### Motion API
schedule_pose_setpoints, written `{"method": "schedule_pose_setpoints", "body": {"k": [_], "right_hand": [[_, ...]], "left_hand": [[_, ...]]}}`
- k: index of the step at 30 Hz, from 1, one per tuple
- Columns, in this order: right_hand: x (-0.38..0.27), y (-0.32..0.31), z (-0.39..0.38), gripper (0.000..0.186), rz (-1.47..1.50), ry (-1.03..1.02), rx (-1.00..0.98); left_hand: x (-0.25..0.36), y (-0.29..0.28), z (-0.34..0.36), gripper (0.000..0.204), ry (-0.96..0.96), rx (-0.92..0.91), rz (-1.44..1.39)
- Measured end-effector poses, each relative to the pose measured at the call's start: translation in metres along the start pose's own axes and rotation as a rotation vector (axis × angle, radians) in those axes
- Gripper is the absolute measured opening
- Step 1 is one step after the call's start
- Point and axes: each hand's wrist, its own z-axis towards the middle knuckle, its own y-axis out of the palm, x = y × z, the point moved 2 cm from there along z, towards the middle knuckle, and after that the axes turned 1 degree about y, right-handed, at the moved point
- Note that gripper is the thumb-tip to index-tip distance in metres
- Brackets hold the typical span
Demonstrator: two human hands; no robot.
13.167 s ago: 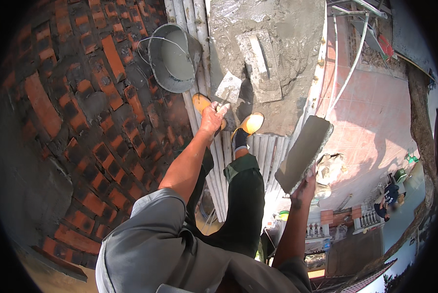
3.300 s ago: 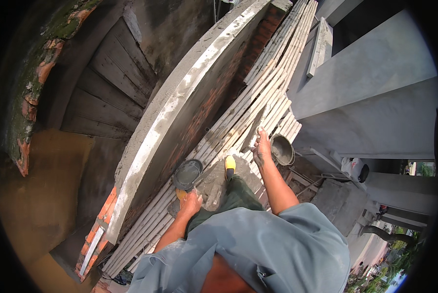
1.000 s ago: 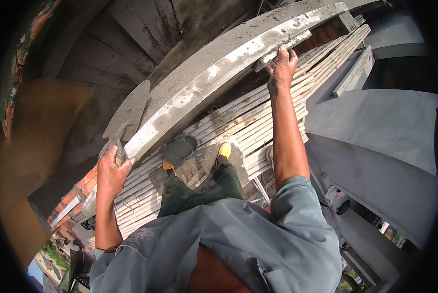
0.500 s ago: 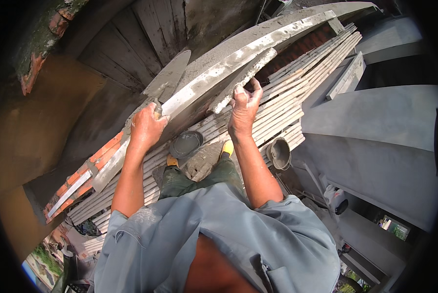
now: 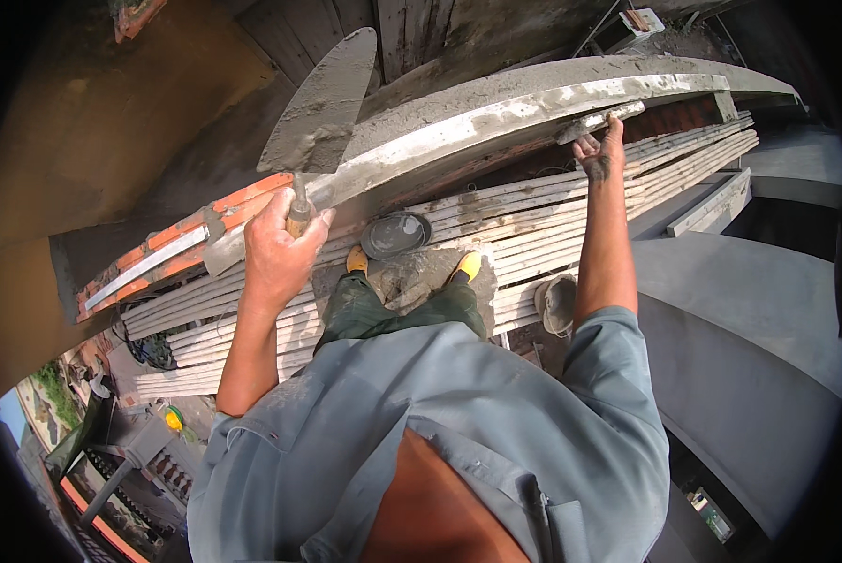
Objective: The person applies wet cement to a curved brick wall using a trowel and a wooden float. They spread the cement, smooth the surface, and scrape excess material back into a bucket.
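My left hand [image 5: 280, 242] is closed round the wooden handle of a pointed trowel [image 5: 319, 108]. Its mortar-smeared blade points up and away, above the left part of the curved wall ledge [image 5: 458, 113]. Farther right, my outstretched right hand [image 5: 603, 155] grips a flat, mortar-crusted plastering float [image 5: 618, 117] from below. The float is beside the ledge's near face; whether it touches cannot be made out. Wet grey mortar covers the ledge top, and a pale smeared band runs along its front edge. Bare orange bricks [image 5: 242, 192] show at the left end.
Beneath me, a platform of pale poles [image 5: 533, 211] runs along the wall. A mortar tub [image 5: 395, 235] stands before my yellow shoes [image 5: 470, 266]. Another bucket [image 5: 557, 305] is to the right. A light straight strip [image 5: 149, 267] lies along the bricks; grey curved surfaces [image 5: 740, 281] rise at right.
My right hand and the float have moved right and away, along the ledge. The trowel has lifted and turned, showing more of its blade. My view has also shifted.
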Motion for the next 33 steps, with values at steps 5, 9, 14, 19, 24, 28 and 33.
{"method": "schedule_pose_setpoints", "body": {"k": [5, 9, 14, 19, 24, 28, 33], "right_hand": [[0.07, 0.043, -0.066, 0.099, 0.127, 0.074, -0.03], [0.128, 0.079, -0.153, 0.092, 0.153, 0.136, -0.166], [0.186, 0.117, -0.254, 0.095, 0.203, 0.275, -0.253], [0.192, 0.095, -0.326, 0.086, 0.137, 0.328, -0.364], [0.14, 0.039, -0.33, 0.064, -0.012, -0.159, -0.605], [0.076, 0.05, -0.316, 0.068, -0.325, -0.45, -0.495], [0.047, 0.132, -0.355, 0.094, -0.49, -0.715, -0.778]], "left_hand": [[-0.025, -0.048, -0.041, 0.02, -0.178, 0.108, -0.014], [-0.045, -0.08, -0.06, 0.016, -0.168, 0.188, -0.004], [-0.067, -0.105, -0.069, 0.019, -0.132, 0.24, 0.016], [-0.086, -0.112, -0.08, 0.023, -0.162, 0.227, 0.121], [-0.1, -0.114, -0.094, 0.032, 0.011, 0.307, 0.2], [-0.109, -0.112, -0.101, 0.035, -0.052, 0.263, 0.212], [-0.107, -0.119, -0.114, 0.034, -0.059, 0.392, 0.069]]}}
